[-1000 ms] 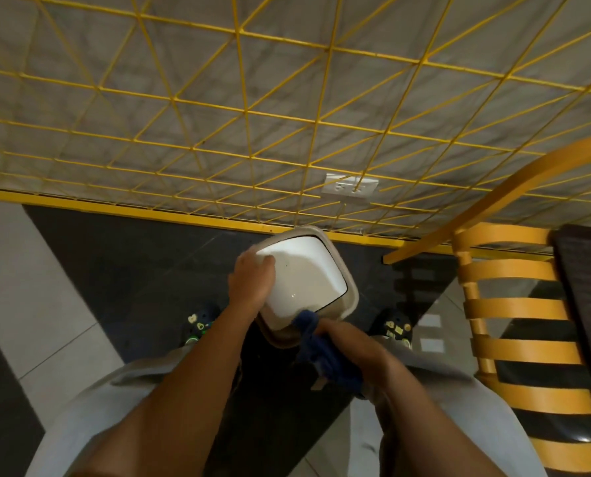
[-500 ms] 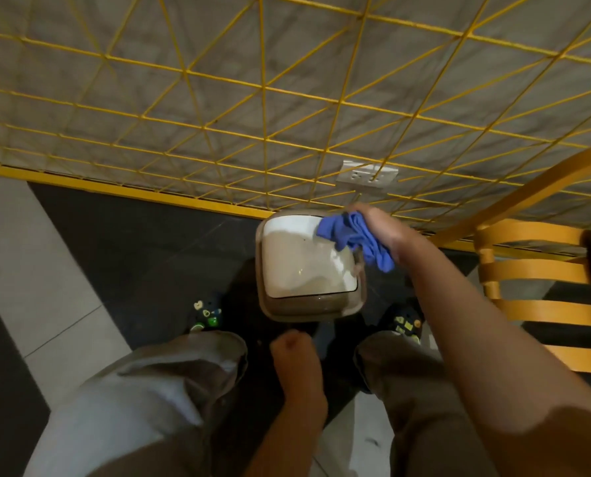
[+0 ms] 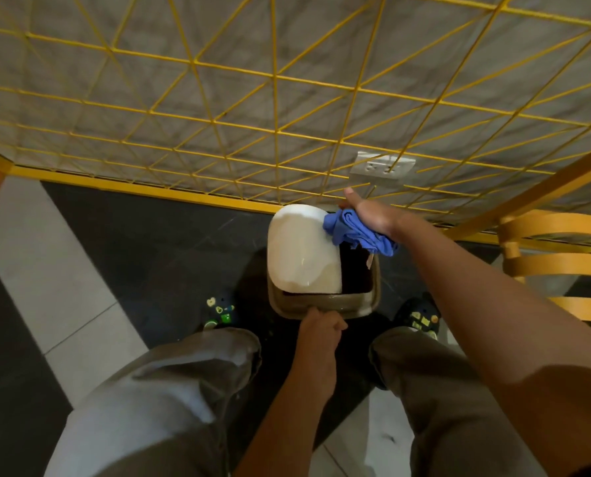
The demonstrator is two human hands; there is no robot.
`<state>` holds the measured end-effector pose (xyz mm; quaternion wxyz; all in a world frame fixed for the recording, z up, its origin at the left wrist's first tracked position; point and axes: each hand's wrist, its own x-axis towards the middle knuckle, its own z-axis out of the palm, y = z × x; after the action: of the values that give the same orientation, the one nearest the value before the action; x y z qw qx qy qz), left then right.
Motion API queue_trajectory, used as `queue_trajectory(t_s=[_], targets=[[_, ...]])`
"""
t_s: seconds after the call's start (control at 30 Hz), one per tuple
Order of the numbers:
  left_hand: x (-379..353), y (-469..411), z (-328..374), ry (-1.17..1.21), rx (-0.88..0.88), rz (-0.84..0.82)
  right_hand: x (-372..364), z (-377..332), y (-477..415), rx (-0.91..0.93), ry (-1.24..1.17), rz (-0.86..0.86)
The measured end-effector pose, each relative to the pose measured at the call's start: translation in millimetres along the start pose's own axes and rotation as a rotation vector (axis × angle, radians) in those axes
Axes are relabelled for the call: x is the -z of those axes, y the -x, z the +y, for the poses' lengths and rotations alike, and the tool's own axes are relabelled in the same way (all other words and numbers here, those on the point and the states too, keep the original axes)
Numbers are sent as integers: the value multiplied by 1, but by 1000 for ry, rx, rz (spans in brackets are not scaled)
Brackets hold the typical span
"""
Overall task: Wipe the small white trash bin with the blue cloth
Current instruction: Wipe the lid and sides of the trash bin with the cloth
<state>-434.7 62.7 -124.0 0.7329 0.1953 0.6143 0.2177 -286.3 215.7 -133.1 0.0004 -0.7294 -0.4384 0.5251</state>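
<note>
Since half a second ago the white lid (image 3: 302,251) of the trash bin (image 3: 323,306) has swung up on its left side, exposing a dark opening on the right, and the left hand (image 3: 321,327) has moved forward to the bin's near rim.

A person stands over the small bin, which sits on a dark floor (image 3: 156,242) between two feet in dark shoes (image 3: 218,309) with bright charms. The right hand (image 3: 373,216) clutches a bunched blue cloth (image 3: 357,232) against the lid's far right edge, thumb raised and pointing away; the cloth hangs partly over the opening. The left hand's fingers curl at the near rim, touching it, though whether they actually hook over the edge cannot be told.

The dark floor is crossed by pale tile bands (image 3: 56,270) at left and near the legs. Just beyond the bin a yellow wire grille (image 3: 287,108) of squares and diagonals stands before a grey marbled wall (image 3: 122,87), with a yellow bar along its base. A white socket plate (image 3: 383,166) sits on the wall behind the grille, just above the right hand. A yellow slatted chair (image 3: 559,263) stands at far right.
</note>
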Motion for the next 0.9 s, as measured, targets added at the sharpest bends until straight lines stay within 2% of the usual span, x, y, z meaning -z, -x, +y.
queue_trajectory(t_s=[0.07,0.2,0.37,0.57,0.8,0.9], targets=[[3,-3,7,16,84,67,-2,2,13,6,29,48],[13,-6,15,17,29,153,-5,11,30,-17,-3,83],[24,-16,28,-9,2,154,-8,24,47,-24,-39,120],[31,-28,52,-39,-76,193,-16,43,65,-41,-48,86],[46,-45,69,-265,-201,156,-46,70,78,-49,-226,50],[51,-53,74,-371,-265,161,-59,82,86,-11,-242,-55]])
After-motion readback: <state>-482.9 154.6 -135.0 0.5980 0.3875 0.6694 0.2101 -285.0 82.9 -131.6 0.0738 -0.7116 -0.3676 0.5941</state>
